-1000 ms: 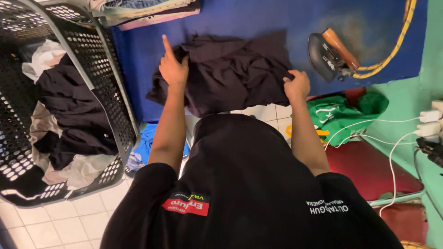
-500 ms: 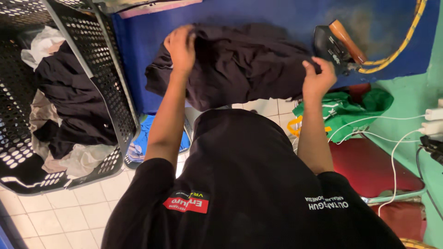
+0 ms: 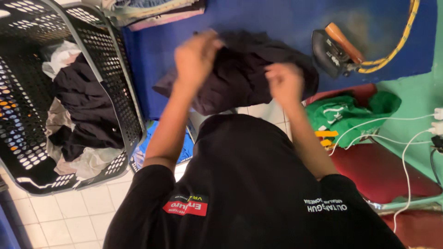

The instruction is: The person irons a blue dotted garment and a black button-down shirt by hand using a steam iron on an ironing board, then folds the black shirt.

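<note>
On the blue mat [image 3: 286, 23], the person's left hand [image 3: 196, 57] and right hand [image 3: 284, 83] are closing on the bunched black garment [image 3: 240, 76], apparently mid-fold; just beyond the right grip sits the iron [image 3: 334, 50], and flattening likely calls for a steady pull.

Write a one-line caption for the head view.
Both hands, left hand and right hand, bunch a black garment on a blue mat.
</note>
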